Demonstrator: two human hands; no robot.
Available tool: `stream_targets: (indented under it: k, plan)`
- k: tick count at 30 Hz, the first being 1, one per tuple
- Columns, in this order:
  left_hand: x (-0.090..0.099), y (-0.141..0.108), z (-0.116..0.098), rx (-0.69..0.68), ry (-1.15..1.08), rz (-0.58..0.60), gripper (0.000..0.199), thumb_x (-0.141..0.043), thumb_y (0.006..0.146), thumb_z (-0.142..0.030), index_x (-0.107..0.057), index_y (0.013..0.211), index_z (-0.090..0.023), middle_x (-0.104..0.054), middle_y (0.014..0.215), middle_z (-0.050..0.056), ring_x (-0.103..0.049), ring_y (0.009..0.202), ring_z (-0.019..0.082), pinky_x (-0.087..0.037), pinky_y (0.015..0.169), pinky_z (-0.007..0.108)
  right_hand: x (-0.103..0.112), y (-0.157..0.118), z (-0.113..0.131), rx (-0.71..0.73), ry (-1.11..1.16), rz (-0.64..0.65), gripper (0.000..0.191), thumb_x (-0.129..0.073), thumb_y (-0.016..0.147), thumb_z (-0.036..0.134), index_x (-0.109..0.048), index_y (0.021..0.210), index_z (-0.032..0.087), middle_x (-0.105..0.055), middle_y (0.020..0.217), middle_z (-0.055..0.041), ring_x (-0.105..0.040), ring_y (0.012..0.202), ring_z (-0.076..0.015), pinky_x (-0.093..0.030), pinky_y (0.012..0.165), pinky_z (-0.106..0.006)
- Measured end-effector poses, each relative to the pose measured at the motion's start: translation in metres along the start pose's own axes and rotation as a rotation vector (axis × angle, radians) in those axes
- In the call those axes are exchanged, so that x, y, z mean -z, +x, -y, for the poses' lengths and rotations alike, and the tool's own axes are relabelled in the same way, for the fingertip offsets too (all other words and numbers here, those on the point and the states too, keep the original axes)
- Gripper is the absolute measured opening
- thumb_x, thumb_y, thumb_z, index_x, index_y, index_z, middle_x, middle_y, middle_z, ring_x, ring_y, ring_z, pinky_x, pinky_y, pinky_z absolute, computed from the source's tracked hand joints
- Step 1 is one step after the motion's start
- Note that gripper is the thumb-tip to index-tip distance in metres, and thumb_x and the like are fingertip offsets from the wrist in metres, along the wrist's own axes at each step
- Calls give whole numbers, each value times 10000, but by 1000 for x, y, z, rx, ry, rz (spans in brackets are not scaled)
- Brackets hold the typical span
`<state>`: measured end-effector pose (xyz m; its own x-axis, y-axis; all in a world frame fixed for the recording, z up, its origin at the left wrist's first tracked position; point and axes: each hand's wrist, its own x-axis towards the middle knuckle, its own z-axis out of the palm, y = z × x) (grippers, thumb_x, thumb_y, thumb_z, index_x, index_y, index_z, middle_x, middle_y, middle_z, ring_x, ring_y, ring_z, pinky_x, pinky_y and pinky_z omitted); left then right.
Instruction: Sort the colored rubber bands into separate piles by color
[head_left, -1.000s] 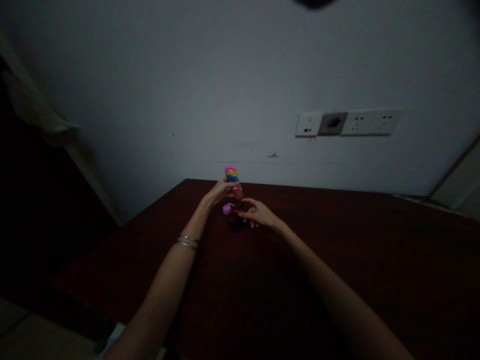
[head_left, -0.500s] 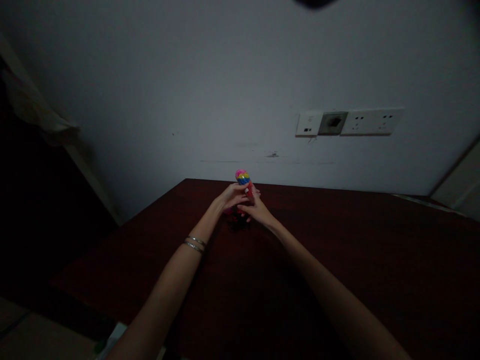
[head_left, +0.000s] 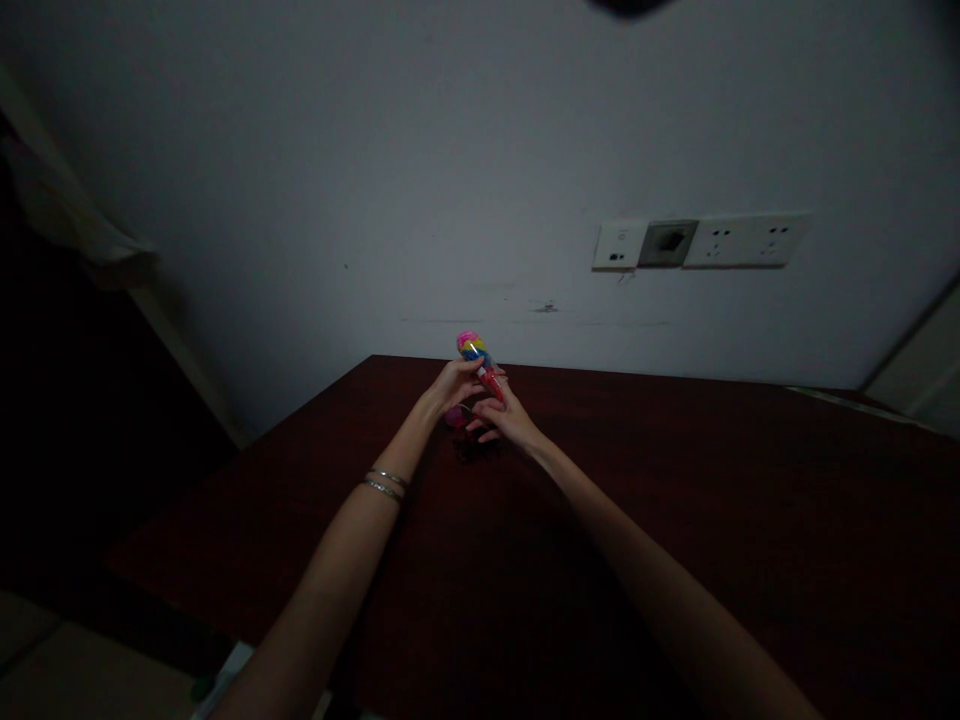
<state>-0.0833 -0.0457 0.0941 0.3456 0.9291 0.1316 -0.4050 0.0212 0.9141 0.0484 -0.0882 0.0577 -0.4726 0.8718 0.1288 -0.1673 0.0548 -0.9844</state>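
Note:
Both hands hold a clear tube-like container [head_left: 474,352] with pink, yellow, blue and red layers of small pieces inside, its rounded pink end tilted up and left. My left hand [head_left: 452,382] grips its side with the thumb across the blue part. At the lower red end, my right hand [head_left: 511,412] has its fingers closed around it, the other fingers curled loosely below. Under the hands on the table lie a purplish-pink round thing [head_left: 454,417] and a dark reddish pile [head_left: 476,447], too dim to make out.
A dark red-brown wooden table [head_left: 675,520] reaches to the pale wall [head_left: 375,180] behind it. Sockets and a switch panel [head_left: 701,244] sit on the wall at right. Cloth [head_left: 82,215] hangs at the far left. A white object [head_left: 229,675] shows below the table's left front edge.
The container has shifted slightly left and tilted further left, with both hands moving along. More of the pinkish thing on the table now shows.

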Motion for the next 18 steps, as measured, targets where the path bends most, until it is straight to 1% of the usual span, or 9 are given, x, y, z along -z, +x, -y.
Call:
stream_targets:
  k: [2, 5, 10, 14, 18]
  plan:
    - [2, -1, -1, 4, 5, -17, 151, -473, 831, -177, -584, 845, -75, -670, 839, 155, -641, 870, 239, -502, 816, 378, -5, 2, -3, 20, 56, -44, 676, -528, 767, 162, -213, 1340, 336, -586, 769, 38, -650, 610, -119, -519, 447, -186]
    - [3, -1, -2, 6, -4, -29, 168, -461, 839, -182, -590, 839, -75, -669, 840, 155, -646, 846, 227, -511, 800, 362, -9, 5, -9, 64, 117, -117, 595, -552, 745, 181, -323, 1279, 312, -585, 815, 28, -649, 603, -116, -520, 436, -184]
    - [9, 1, -1, 40, 9, -93, 157, -474, 831, -184, -589, 824, -78, -665, 801, 137, -651, 766, 197, -530, 727, 314, -6, 7, -17, 102, 118, -210, 432, -576, 715, 229, -459, 1130, 253, -591, 864, 10, -643, 576, -112, -509, 407, -185]
    - [18, 3, -5, 23, 31, -155, 137, -514, 814, -207, -579, 835, -88, -659, 815, 127, -647, 771, 190, -527, 732, 307, 1, 3, -20, 147, 33, -249, 302, -576, 698, 289, -530, 986, 211, -606, 871, -2, -627, 564, -104, -475, 380, -169]
    - [25, 2, -9, -15, 44, -179, 156, -587, 772, -230, -560, 871, -112, -652, 854, 121, -638, 801, 190, -512, 785, 342, 8, 2, -26, 175, -164, -251, 235, -547, 712, 353, -586, 859, 174, -621, 760, -17, -612, 591, -133, -445, 377, -178]
